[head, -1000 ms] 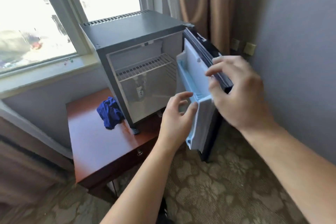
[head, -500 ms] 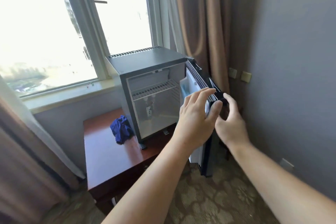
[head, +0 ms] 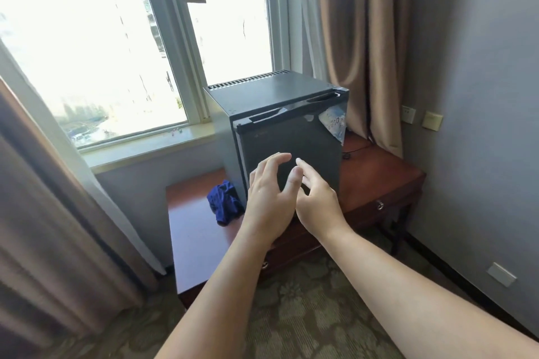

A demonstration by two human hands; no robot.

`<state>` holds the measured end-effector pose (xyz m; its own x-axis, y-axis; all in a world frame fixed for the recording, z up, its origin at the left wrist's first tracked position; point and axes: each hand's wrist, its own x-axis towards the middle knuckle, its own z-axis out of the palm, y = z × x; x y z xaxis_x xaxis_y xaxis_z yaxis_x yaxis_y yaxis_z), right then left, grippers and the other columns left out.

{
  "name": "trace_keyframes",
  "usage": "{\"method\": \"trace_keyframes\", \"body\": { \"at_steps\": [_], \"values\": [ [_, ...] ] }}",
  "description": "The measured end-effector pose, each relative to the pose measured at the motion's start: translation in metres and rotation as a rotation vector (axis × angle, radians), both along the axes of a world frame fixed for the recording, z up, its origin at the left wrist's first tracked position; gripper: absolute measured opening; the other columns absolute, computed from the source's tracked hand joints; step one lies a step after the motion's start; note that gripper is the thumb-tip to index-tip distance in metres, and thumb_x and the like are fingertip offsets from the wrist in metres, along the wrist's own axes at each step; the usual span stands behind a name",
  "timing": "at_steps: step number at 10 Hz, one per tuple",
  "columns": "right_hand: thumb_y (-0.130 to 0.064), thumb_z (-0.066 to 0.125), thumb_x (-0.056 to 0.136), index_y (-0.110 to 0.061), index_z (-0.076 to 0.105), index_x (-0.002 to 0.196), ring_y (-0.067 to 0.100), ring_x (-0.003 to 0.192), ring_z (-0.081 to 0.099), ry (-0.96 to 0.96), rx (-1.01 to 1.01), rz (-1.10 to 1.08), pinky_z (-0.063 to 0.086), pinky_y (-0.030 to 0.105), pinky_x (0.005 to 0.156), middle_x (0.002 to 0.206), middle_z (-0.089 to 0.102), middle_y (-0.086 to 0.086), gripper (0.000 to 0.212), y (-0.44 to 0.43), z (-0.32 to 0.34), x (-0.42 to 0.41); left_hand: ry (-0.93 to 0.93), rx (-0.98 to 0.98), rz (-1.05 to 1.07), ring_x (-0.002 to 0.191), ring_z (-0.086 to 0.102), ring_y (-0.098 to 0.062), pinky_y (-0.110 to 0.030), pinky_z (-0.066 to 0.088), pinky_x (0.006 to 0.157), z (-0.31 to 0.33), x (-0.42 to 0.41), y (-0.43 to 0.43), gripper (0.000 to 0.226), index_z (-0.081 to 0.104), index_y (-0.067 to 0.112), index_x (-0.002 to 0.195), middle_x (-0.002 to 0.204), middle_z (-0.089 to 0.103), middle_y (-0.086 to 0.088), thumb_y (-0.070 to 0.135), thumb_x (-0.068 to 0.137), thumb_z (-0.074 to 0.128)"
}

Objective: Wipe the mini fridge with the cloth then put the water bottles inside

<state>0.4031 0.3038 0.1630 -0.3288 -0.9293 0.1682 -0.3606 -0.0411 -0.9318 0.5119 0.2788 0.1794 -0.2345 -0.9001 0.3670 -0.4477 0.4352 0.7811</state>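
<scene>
Mini fridge [head: 291, 137] stands at frame centre on the table [head: 192, 242], door closed. Left hand [head: 269, 201] and right hand [head: 316, 204] hover before the door, fingers [head: 275, 158] loosely spread, holding nothing. Blue cloth [head: 224, 202] lies on the table just left of the fridge.

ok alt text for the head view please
A black mini fridge, door closed, stands on a wooden table by a window. The left hand and right hand, fingers relaxed, are in front of its door. A crumpled blue cloth lies on the table beside it.
</scene>
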Motion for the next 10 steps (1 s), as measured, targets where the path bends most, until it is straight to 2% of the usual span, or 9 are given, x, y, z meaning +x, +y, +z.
{"method": "trace_keyframes", "body": {
  "at_steps": [2, 3, 4, 5, 6, 7, 8, 9, 10],
  "values": [
    [-0.023, 0.05, 0.1, -0.035, 0.039, 0.154, 0.014, 0.147, 0.04, -0.033, 0.035, 0.064, 0.037, 0.039, 0.119, 0.157, 0.046, -0.001, 0.056, -0.075, -0.001, 0.019, -0.006, 0.141, -0.04, 0.152, 0.034, -0.01, -0.035, 0.028, 0.125, -0.017, 0.014, -0.081, 0.052, 0.043, 0.025, 0.155, 0.16, 0.045, 0.006, 0.047, 0.107, 0.043],
    [-0.021, 0.048, 0.102, -0.032, 0.038, 0.155, 0.012, 0.149, 0.036, 0.006, 0.032, 0.057, 0.033, 0.038, 0.122, 0.159, 0.043, -0.002, 0.056, -0.111, -0.002, 0.025, -0.004, 0.163, -0.036, 0.155, 0.029, -0.011, -0.035, 0.023, 0.127, -0.023, 0.022, -0.122, 0.055, 0.039, 0.024, 0.158, 0.165, 0.04, 0.005, 0.047, 0.108, 0.041],
    [-0.015, 0.047, 0.1, -0.029, 0.037, 0.156, 0.011, 0.15, 0.033, 0.049, 0.031, 0.03, 0.027, 0.03, 0.123, 0.161, 0.041, -0.006, 0.058, -0.161, 0.002, 0.029, 0.006, 0.134, -0.031, 0.156, 0.023, -0.006, -0.031, 0.018, 0.127, -0.031, 0.037, -0.169, 0.054, 0.035, 0.029, 0.159, 0.167, 0.032, 0.012, 0.046, 0.108, 0.041],
    [-0.011, 0.048, 0.098, -0.027, 0.04, 0.155, 0.009, 0.148, 0.036, 0.023, 0.004, -0.04, 0.025, 0.018, 0.117, 0.159, 0.043, -0.006, 0.06, -0.189, -0.001, 0.035, 0.021, 0.092, -0.087, 0.154, 0.024, -0.002, -0.033, 0.02, 0.129, -0.039, 0.046, -0.192, 0.052, 0.036, 0.033, 0.159, 0.164, 0.034, 0.016, 0.043, 0.108, 0.043],
    [-0.005, 0.049, 0.094, -0.023, 0.047, 0.151, -0.003, 0.138, 0.039, 0.039, -0.065, -0.138, 0.021, -0.001, 0.105, 0.155, 0.047, -0.009, 0.06, -0.213, -0.013, 0.046, 0.009, 0.082, -0.12, 0.151, 0.027, 0.001, -0.036, 0.024, 0.128, -0.045, 0.055, -0.21, 0.05, 0.039, 0.038, 0.156, 0.156, 0.041, 0.025, 0.047, 0.107, 0.04],
    [-0.004, 0.051, 0.092, -0.021, 0.049, 0.148, -0.005, 0.135, 0.041, 0.114, -0.1, -0.152, 0.024, -0.002, 0.107, 0.15, 0.049, -0.012, 0.059, -0.217, -0.024, 0.043, 0.046, 0.061, -0.11, 0.144, 0.037, 0.001, -0.034, 0.032, 0.123, -0.043, 0.055, -0.215, 0.052, 0.046, 0.041, 0.149, 0.144, 0.046, 0.036, 0.056, 0.1, 0.038],
    [-0.012, 0.06, 0.093, -0.023, 0.067, 0.126, -0.001, 0.104, 0.063, 0.227, -0.23, -0.201, 0.048, 0.014, 0.096, 0.119, 0.068, -0.008, 0.036, -0.222, 0.003, 0.025, 0.18, 0.046, -0.042, 0.116, 0.064, -0.001, -0.036, 0.052, 0.104, -0.019, 0.053, -0.219, 0.033, 0.061, 0.042, 0.126, 0.123, 0.067, 0.025, 0.053, 0.099, 0.045],
    [-0.021, 0.063, 0.093, -0.026, 0.071, 0.104, 0.003, 0.077, 0.065, 0.191, -0.296, -0.204, 0.052, 0.013, 0.074, 0.091, 0.07, -0.008, 0.014, -0.244, 0.053, 0.005, 0.284, 0.058, -0.046, 0.089, 0.074, -0.002, -0.036, 0.059, 0.087, 0.023, 0.039, -0.239, 0.021, 0.063, 0.038, 0.118, 0.101, 0.077, 0.011, 0.044, 0.105, 0.049],
    [-0.05, 0.057, 0.094, -0.025, 0.068, 0.092, 0.014, 0.068, 0.066, 0.068, -0.179, -0.105, 0.059, 0.032, 0.065, 0.077, 0.067, -0.004, 0.027, -0.271, 0.138, -0.018, 0.101, 0.019, -0.072, 0.067, 0.072, -0.009, -0.037, 0.058, 0.07, 0.104, 0.018, -0.265, 0.028, 0.064, 0.027, 0.114, 0.083, 0.075, 0.003, 0.045, 0.107, 0.044]
  ]
}}
